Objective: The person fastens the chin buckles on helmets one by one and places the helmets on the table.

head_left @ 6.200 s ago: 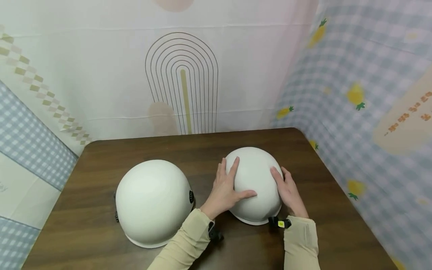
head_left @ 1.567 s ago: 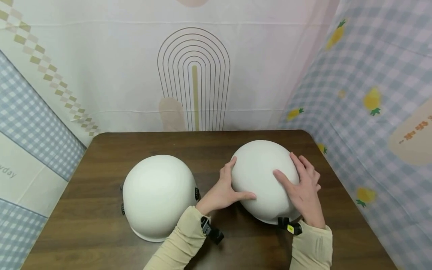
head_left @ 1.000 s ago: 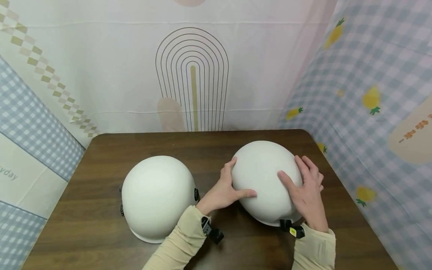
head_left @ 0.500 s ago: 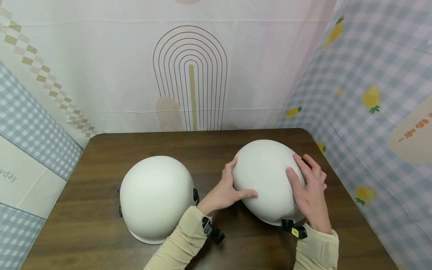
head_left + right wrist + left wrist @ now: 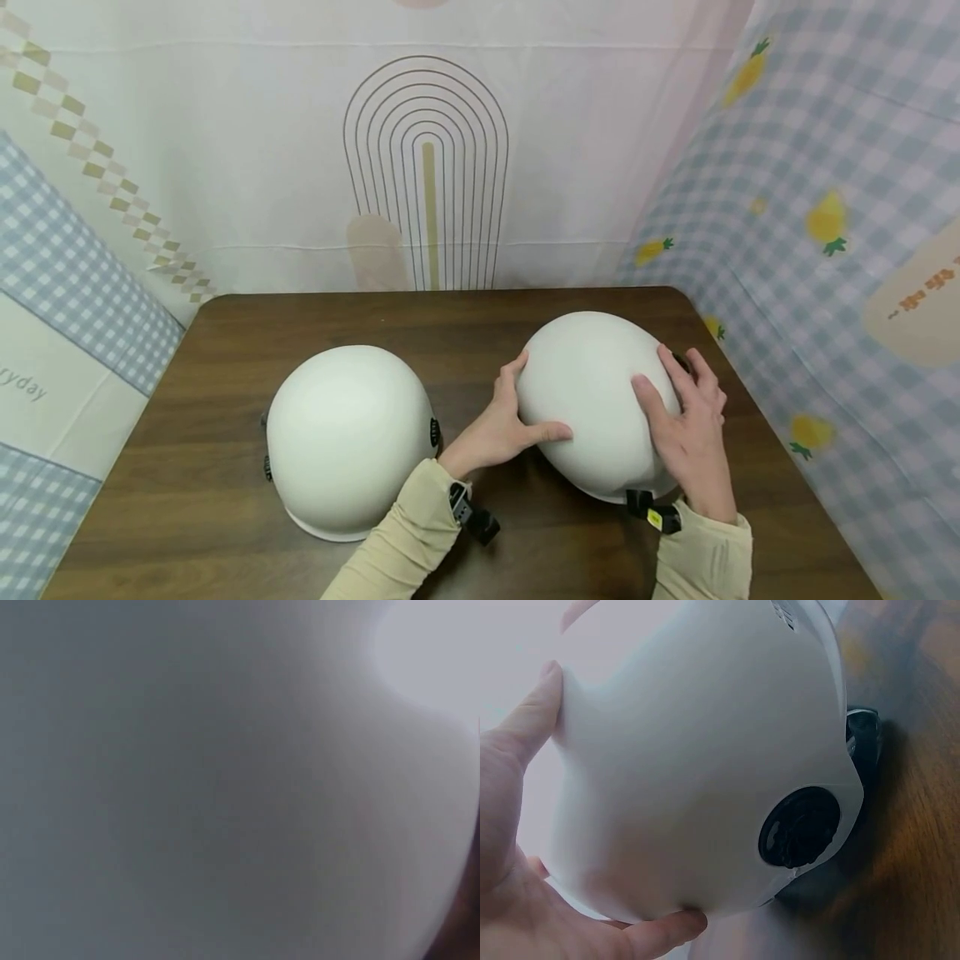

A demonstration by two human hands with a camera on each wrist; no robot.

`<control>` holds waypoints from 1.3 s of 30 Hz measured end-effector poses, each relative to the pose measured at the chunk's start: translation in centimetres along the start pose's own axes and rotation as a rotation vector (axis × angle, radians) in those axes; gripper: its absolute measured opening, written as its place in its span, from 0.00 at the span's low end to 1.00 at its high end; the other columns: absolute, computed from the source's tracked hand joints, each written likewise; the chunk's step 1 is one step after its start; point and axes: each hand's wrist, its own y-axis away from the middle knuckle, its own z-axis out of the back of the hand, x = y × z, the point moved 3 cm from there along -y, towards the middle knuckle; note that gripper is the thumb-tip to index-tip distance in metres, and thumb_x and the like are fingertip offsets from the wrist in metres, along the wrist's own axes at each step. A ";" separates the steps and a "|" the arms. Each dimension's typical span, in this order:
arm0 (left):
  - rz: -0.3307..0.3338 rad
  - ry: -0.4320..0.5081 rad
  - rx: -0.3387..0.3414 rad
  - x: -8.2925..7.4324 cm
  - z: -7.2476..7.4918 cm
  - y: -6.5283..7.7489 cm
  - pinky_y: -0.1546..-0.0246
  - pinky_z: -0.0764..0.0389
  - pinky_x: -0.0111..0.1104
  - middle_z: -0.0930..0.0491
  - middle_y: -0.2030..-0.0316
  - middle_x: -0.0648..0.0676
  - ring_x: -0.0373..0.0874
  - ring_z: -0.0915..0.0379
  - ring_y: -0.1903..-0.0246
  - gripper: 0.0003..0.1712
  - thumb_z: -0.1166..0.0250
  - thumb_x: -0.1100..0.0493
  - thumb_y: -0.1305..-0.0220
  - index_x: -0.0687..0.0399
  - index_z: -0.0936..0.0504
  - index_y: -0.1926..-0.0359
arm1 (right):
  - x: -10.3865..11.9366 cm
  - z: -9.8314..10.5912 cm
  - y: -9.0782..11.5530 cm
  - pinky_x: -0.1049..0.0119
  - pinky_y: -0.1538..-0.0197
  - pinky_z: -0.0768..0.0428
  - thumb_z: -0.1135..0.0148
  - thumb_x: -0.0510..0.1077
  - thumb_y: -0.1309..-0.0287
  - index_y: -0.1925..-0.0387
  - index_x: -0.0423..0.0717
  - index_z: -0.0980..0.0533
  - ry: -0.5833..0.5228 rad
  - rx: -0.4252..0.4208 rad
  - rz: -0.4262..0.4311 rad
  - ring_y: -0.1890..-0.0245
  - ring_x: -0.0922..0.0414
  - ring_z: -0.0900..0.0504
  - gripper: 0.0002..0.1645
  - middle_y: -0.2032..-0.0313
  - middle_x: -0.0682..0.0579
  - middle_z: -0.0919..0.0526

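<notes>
On the right of the table, a white helmet [image 5: 592,400] lies dome up between two hands. My left hand [image 5: 491,429] grips its left side, thumb on the dome and fingers bent round the far side. My right hand [image 5: 690,425] holds the right side, its thumb on the shell and its fingers spread over the edge. In the left wrist view the shell carries a round black knob [image 5: 800,827] near the rim, and a dark strap [image 5: 865,742] shows below it. The right wrist view is filled by the blurred shell [image 5: 225,787].
A second white helmet [image 5: 345,442] stands dome up to the left, close by my left sleeve [image 5: 405,533], with black fittings on its sides. Both are on a dark wooden table [image 5: 187,517]. Patterned cloth [image 5: 247,150] hangs behind and along the sides.
Since the earliest frame the right helmet has been turned and tilted, and my right hand has moved further round its right side. A black fitting now shows by the right fingers.
</notes>
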 end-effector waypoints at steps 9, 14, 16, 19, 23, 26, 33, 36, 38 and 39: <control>-0.012 0.004 0.013 0.1 -0.2 0.0 0.37 0.38 0.46 0.61 0.26 0.53 0.48 0.47 0.31 0.66 0.28 0.34 0.51 0.25 0.68 0.26 | 0.1 0.4 0.1 0.25 0.49 0.41 0.43 0.62 0.35 0.28 0.66 0.40 0.024 0.021 -0.021 0.29 0.41 0.52 0.37 0.25 0.52 0.52; -0.022 0.031 0.023 0.3 -0.4 0.1 0.37 0.38 0.46 0.63 0.26 0.51 0.47 0.48 0.31 0.66 0.28 0.34 0.51 0.27 0.68 0.26 | 0.0 0.6 0.4 0.25 0.49 0.40 0.44 0.61 0.34 0.27 0.66 0.41 0.033 0.024 0.012 0.28 0.42 0.53 0.36 0.25 0.53 0.51; -0.026 0.043 0.025 0.3 -0.4 0.1 0.37 0.39 0.46 0.63 0.26 0.51 0.47 0.48 0.31 0.66 0.28 0.35 0.50 0.28 0.68 0.25 | 0.1 0.7 0.4 0.25 0.48 0.42 0.45 0.59 0.33 0.28 0.67 0.41 0.025 0.030 0.035 0.27 0.42 0.54 0.35 0.25 0.54 0.51; -0.038 0.053 0.023 0.4 -0.3 0.0 0.37 0.39 0.45 0.63 0.26 0.50 0.46 0.49 0.31 0.67 0.27 0.36 0.51 0.29 0.68 0.25 | 0.0 1.0 0.5 0.25 0.46 0.43 0.47 0.58 0.31 0.29 0.69 0.40 0.001 0.044 0.065 0.27 0.42 0.56 0.32 0.25 0.57 0.51; -0.043 0.047 0.025 0.4 -0.2 0.1 0.36 0.39 0.46 0.62 0.25 0.50 0.46 0.49 0.31 0.68 0.27 0.36 0.51 0.33 0.68 0.25 | -0.2 1.3 0.7 0.26 0.44 0.44 0.48 0.56 0.30 0.30 0.70 0.39 -0.028 0.056 0.079 0.26 0.43 0.57 0.29 0.26 0.61 0.50; -0.039 0.044 0.033 0.3 -0.2 0.1 0.37 0.39 0.46 0.63 0.25 0.51 0.46 0.49 0.31 0.68 0.27 0.35 0.51 0.34 0.68 0.24 | -0.2 1.2 0.7 0.25 0.45 0.44 0.45 0.57 0.32 0.30 0.71 0.38 -0.026 0.051 0.060 0.26 0.44 0.57 0.31 0.26 0.62 0.50; -0.038 -0.021 0.029 0.0 0.3 0.2 0.36 0.41 0.48 0.67 0.25 0.53 0.52 0.54 0.29 0.67 0.28 0.34 0.50 0.35 0.66 0.24 | 0.2 0.7 0.7 0.26 0.50 0.37 0.36 0.60 0.40 0.28 0.68 0.41 0.028 0.052 0.038 0.27 0.42 0.55 0.41 0.25 0.58 0.54; -0.063 -0.080 0.016 -0.4 0.5 0.2 0.34 0.43 0.48 0.69 0.25 0.50 0.49 0.58 0.27 0.69 0.27 0.35 0.52 0.35 0.68 0.24 | 0.3 0.6 0.7 0.26 0.50 0.36 0.35 0.60 0.41 0.28 0.65 0.40 0.043 0.036 0.043 0.28 0.42 0.52 0.42 0.25 0.56 0.52; -0.090 -0.099 0.008 -0.7 0.7 0.2 0.34 0.43 0.49 0.69 0.24 0.49 0.46 0.61 0.27 0.72 0.25 0.38 0.52 0.33 0.72 0.25 | 0.4 0.6 0.7 0.27 0.50 0.36 0.34 0.60 0.41 0.28 0.64 0.40 0.047 0.029 0.045 0.29 0.42 0.51 0.42 0.25 0.56 0.51; -0.103 -0.115 0.007 -0.8 0.8 0.1 0.34 0.43 0.49 0.67 0.24 0.49 0.46 0.61 0.27 0.73 0.24 0.38 0.53 0.31 0.73 0.25 | 0.4 0.6 0.7 0.27 0.50 0.36 0.34 0.60 0.42 0.28 0.64 0.39 0.050 0.027 0.047 0.29 0.42 0.50 0.42 0.25 0.55 0.51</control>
